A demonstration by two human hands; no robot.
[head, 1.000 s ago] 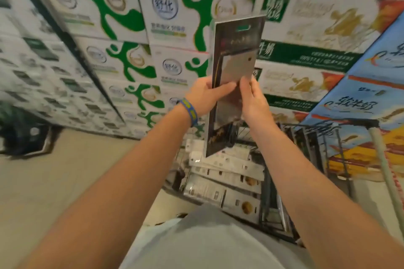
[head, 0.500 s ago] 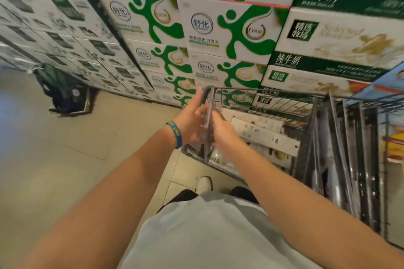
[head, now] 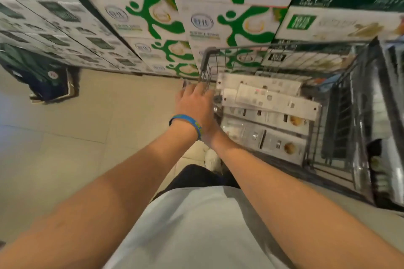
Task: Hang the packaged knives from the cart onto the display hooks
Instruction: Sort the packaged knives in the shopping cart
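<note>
The wire cart (head: 206, 59) is standing at the right of the scene, its grey rails blurred. Inside it the white packaged knives (head: 273, 102) are lying flat in an overlapping pile, their long sides running left to right and small hang holes showing at their ends. The nearer packs (head: 277, 144) are showing clear windows and a round yellowish mark. Along the cart's right side, dark glossy packs (head: 360, 137) are standing on edge, close together.

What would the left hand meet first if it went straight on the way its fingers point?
The left hand would probably meet the shopping cart's near wire corner first; blur hides whether its fingertips touch it.
</note>
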